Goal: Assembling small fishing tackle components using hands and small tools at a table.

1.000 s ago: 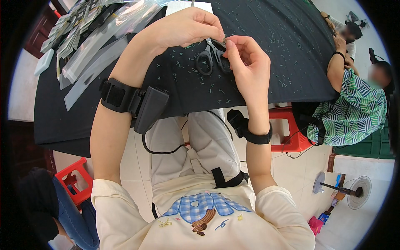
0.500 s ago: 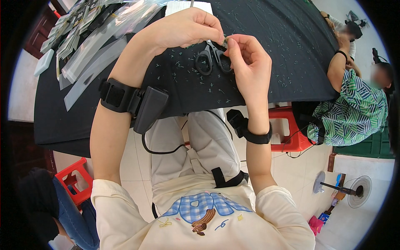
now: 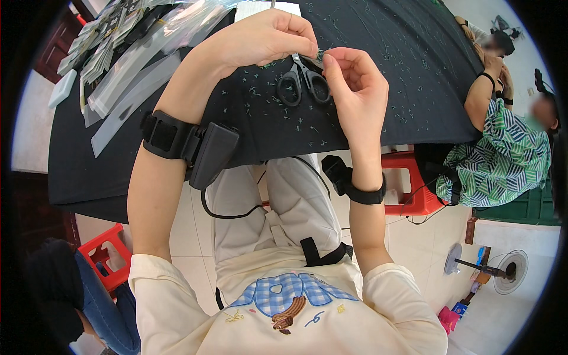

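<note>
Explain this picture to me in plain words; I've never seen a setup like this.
There is no robot here: a person works with two bare hands. A wide fisheye camera on their head looks down, so straight edges bend, and left in the picture is their left.

A black box on a strap sits on the left forearm, and a black wristband on the right arm.

On the black cloth lie scissors, tiny green scraps and, off to the left, clear plastic strips.

The left hand and right hand meet closely near the scissors, fingertips pinched. Whatever they may hold is too small to make out.
</note>
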The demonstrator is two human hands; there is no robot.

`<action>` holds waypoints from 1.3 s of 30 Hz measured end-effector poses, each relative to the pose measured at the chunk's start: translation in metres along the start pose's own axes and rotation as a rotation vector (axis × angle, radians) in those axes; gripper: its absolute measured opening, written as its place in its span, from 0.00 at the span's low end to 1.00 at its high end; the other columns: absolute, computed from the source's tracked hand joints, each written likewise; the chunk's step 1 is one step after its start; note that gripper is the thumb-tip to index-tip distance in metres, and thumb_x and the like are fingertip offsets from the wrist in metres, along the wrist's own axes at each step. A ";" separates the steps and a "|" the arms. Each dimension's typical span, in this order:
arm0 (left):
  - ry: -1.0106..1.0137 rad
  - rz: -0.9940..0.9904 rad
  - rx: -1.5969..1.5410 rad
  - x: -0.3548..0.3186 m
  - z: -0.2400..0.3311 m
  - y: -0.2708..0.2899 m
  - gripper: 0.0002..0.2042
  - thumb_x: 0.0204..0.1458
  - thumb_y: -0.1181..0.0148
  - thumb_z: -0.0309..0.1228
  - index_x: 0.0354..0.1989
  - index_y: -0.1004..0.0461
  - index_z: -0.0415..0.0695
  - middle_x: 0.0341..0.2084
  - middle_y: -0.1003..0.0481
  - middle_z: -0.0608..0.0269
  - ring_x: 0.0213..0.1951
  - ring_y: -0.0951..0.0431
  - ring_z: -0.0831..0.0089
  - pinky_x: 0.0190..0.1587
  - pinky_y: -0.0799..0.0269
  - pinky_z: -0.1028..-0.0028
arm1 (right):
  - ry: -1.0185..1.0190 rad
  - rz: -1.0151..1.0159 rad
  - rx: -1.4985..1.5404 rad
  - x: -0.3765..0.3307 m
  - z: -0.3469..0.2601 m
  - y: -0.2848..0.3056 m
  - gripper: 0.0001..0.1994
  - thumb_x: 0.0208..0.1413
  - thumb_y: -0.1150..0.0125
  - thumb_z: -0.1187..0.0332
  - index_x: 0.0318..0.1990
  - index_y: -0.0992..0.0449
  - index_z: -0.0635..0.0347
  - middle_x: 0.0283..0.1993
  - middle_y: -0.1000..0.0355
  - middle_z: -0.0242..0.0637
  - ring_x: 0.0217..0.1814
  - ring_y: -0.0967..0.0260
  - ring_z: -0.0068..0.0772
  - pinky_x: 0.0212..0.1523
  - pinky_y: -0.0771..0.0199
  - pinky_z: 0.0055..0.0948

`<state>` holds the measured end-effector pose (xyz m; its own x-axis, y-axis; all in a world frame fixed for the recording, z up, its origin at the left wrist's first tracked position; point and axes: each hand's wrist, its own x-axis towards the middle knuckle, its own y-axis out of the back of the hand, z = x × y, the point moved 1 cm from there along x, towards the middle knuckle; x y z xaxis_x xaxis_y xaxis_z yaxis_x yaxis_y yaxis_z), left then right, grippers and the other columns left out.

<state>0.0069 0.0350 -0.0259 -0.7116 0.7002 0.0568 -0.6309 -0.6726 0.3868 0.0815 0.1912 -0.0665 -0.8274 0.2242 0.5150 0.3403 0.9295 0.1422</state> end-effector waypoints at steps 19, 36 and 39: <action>-0.021 -0.026 0.049 -0.001 0.001 -0.003 0.07 0.52 0.43 0.34 0.31 0.25 0.43 0.12 0.39 0.80 0.12 0.47 0.92 0.15 0.55 0.87 | 0.003 -0.025 -0.030 -0.001 0.000 0.001 0.05 0.50 0.39 0.73 0.32 0.25 0.65 0.23 0.27 0.30 0.21 0.35 0.13 0.24 0.34 0.15; -0.012 -0.073 0.050 -0.001 0.000 -0.003 0.07 0.52 0.44 0.33 0.31 0.25 0.43 0.12 0.39 0.79 0.12 0.46 0.92 0.15 0.54 0.86 | 0.011 -0.069 -0.079 -0.002 -0.003 0.000 0.05 0.49 0.41 0.73 0.31 0.27 0.67 0.22 0.29 0.29 0.22 0.34 0.14 0.25 0.33 0.15; -0.031 -0.046 0.066 -0.002 0.001 -0.003 0.07 0.52 0.44 0.33 0.31 0.25 0.43 0.12 0.38 0.79 0.12 0.46 0.92 0.15 0.54 0.86 | 0.014 -0.071 -0.084 -0.003 -0.004 0.001 0.05 0.49 0.41 0.74 0.31 0.28 0.67 0.22 0.29 0.29 0.22 0.34 0.14 0.25 0.33 0.15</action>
<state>0.0102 0.0359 -0.0266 -0.6720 0.7376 0.0661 -0.6398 -0.6232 0.4497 0.0854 0.1902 -0.0647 -0.8445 0.1543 0.5129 0.3182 0.9148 0.2487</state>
